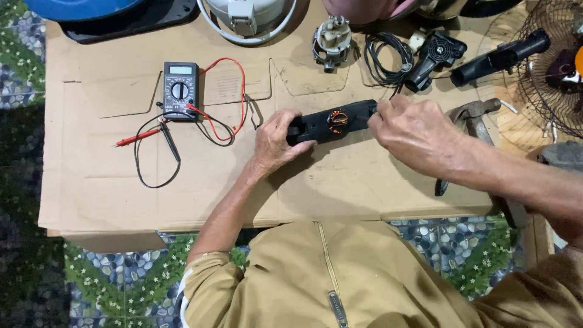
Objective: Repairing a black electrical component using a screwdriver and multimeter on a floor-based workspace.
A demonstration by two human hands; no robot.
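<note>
- While the head view looks straight down at a flattened sheet of cardboard [152,182] spread over a pebble-patterned floor, both hands are on a long black housing [331,123] lying about mid-sheet, slightly toward the far side.
- Left hand [274,143] has its fingers wrapped and clamped around the left end of that housing, thumb on the near side.
- Right hand [412,132] sits at the housing's right end, fingers bunched together on it. Looks like a pinch grip, but I can't tell exactly what the fingertips are squeezing since the back of the hand covers them.
- Pretty much dead centre of the housing there's a copper coil [337,118] showing through an opening, between the two hands.
- Off to the left, well apart from the hands, is a dark multimeter [180,90] with its red lead [226,91] and black lead [155,155] looped loosely on the cardboard.
- Far side, just beyond the housing: a small bare motor [331,41], a coiled black cable [386,58] and a black plastic cover [434,56].
- Right of the right hand there's a hammer [470,121] lying partly under the forearm, and a fan grille [549,67] at the far right edge.
</note>
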